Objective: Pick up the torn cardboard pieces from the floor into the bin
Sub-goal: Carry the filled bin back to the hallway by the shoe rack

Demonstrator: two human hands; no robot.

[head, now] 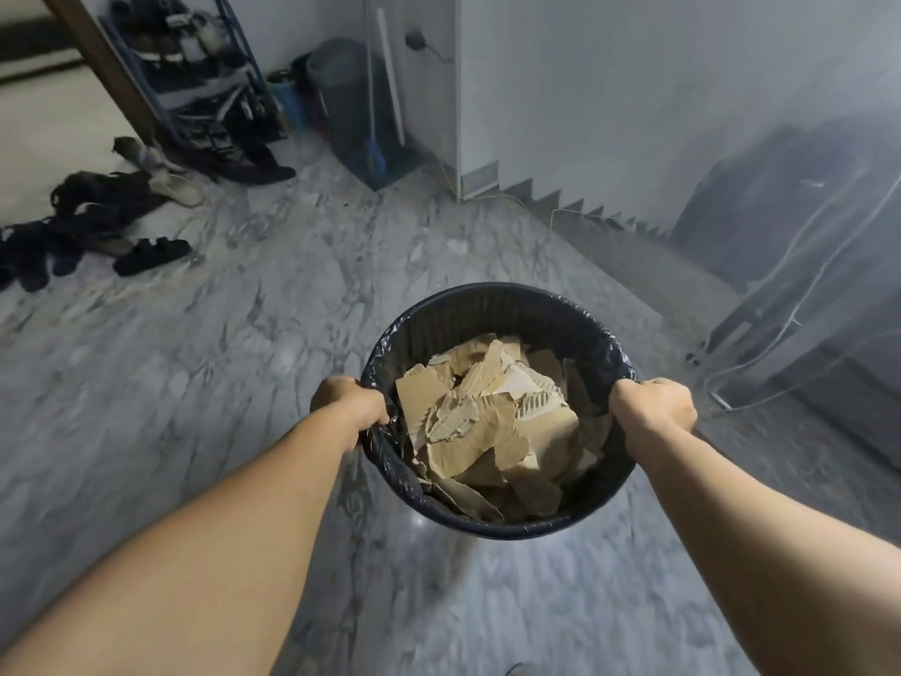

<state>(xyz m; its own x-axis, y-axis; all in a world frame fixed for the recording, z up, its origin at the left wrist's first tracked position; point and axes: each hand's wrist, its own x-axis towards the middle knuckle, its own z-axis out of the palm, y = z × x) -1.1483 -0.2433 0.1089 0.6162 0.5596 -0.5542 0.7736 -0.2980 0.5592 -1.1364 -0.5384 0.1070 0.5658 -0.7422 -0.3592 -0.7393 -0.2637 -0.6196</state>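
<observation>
Holding the bin (pixel 497 295) upright, mouth up, my left grip (pixel 348 404) at nine o'clock and right grip (pixel 653 407) at three clamp its rim; torn cardboard (pixel 482 422) fills it, sandals (pixel 151 256) at ten o'clock.

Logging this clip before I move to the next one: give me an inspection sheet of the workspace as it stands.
Surface: grey marbled floor; no loose cardboard seen on it.
Job's things: black bin with a dark liner, holding a pile of torn cardboard pieces.
Clutter: sandals and shoes scattered at far left, beside a shoe rack.
Grippers: left hand and right hand each grip the bin's rim on opposite sides.
Cables: white cables trail on the floor at right.
Surroundings: white wall, grey container and a broom in the far corner; dark blurred furniture at right.
</observation>
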